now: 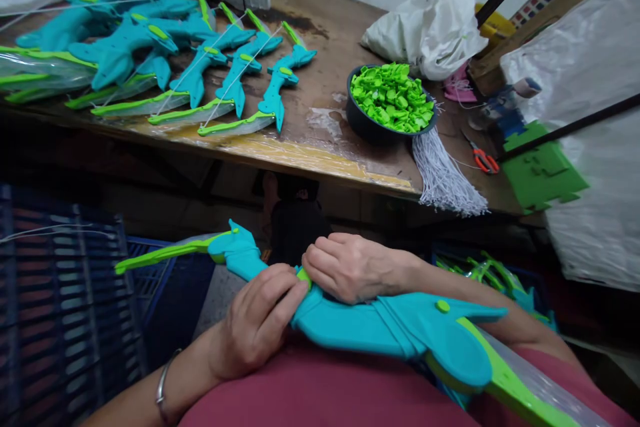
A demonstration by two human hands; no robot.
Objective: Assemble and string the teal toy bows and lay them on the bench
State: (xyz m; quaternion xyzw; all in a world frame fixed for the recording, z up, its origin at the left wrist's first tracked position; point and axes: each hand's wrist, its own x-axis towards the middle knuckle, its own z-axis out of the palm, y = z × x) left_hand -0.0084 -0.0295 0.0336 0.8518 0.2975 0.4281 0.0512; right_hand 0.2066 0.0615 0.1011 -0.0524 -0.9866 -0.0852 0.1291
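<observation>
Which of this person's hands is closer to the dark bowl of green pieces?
Right. In the picture, the right hand, on the turquoise bow, is below and slightly left of the bowl; the left hand, also on the bow, is lower and farther left.

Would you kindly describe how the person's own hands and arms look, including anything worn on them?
Both the left hand and right hand are ungloved, with bare forearms. The left wears a slim silver-coloured bangle; the right shows none. The top is pinkish red.
</observation>
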